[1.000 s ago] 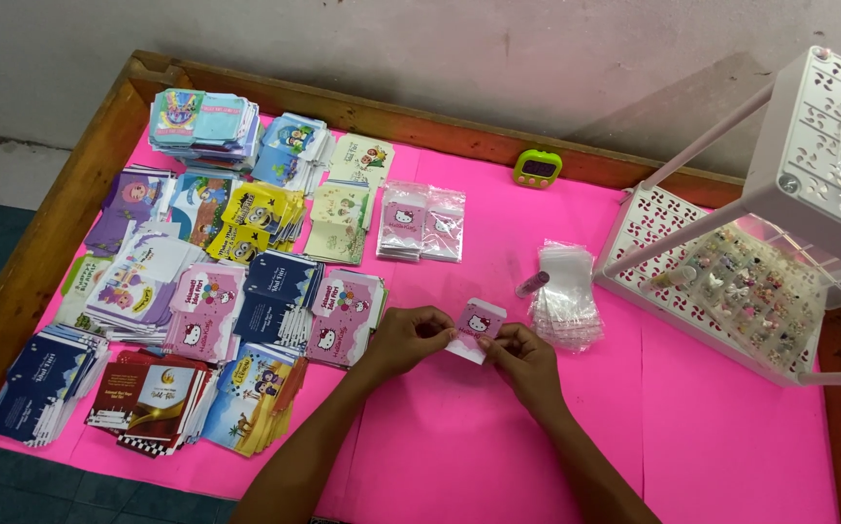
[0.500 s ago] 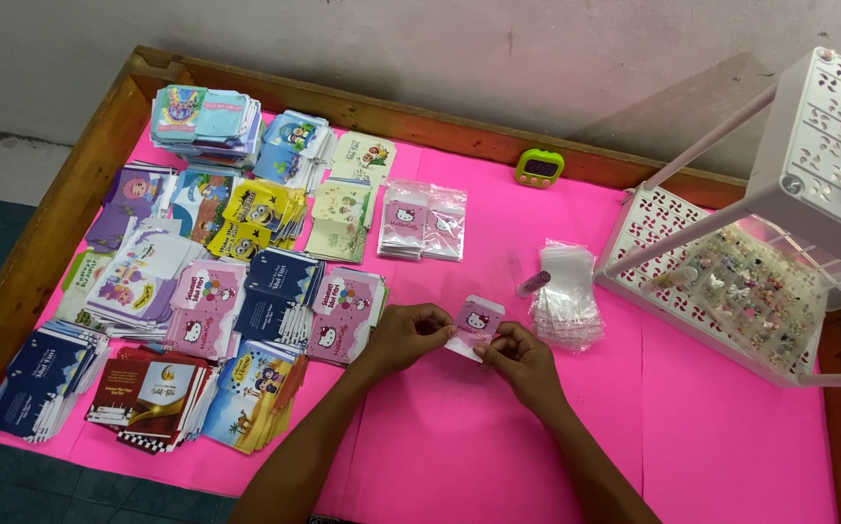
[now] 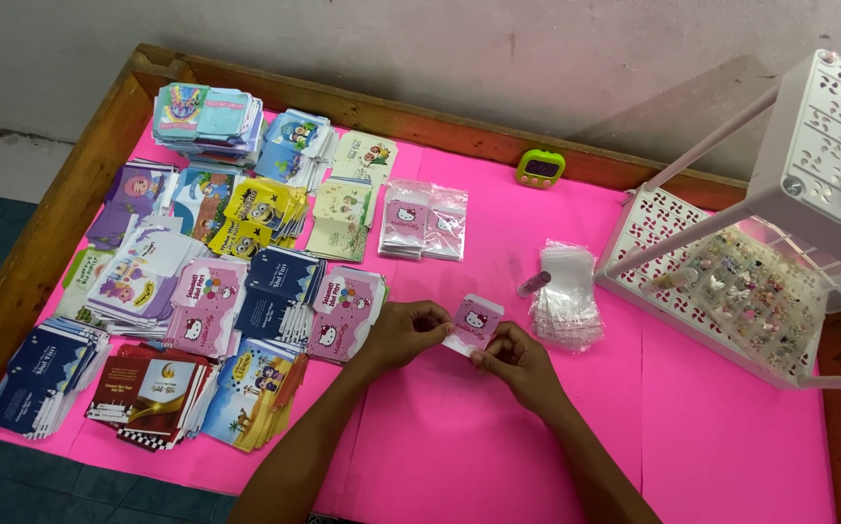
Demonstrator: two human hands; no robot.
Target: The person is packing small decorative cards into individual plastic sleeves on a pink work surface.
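Nearest the camera, two bare forearms reach up from the bottom edge over the pink tabletop [image 3: 711, 456]. The left hand [image 3: 403, 332] and the right hand [image 3: 517, 361] meet near the middle, and both are closed in a pinch on one small pink packet [image 3: 476, 323] printed with a white cartoon cat. The left fingers grip its left edge, the right fingers its lower right corner, and the packet sits tilted between them, just above the pink surface.

Just to the right of the packet lies a loose stack of clear plastic bags [image 3: 566, 296], with a small pink tube [image 3: 534, 283] touching its left edge. To the left of the hands, many piles of printed paper packets [image 3: 202, 311] cover the left half of the tabletop, in blue, pink, yellow, white and dark red, some fanned out and overlapping.

Farther back, two short stacks of pink cat packets in clear sleeves [image 3: 425, 220] lie side by side. Beyond them, near the wooden rim [image 3: 411, 112], stands a small green timer [image 3: 541, 169]. At the right, a white perforated rack [image 3: 731, 281] rests on the tabletop, its lower tray holding many tiny ornaments, too small to tell apart. A grey wall runs behind the rim.
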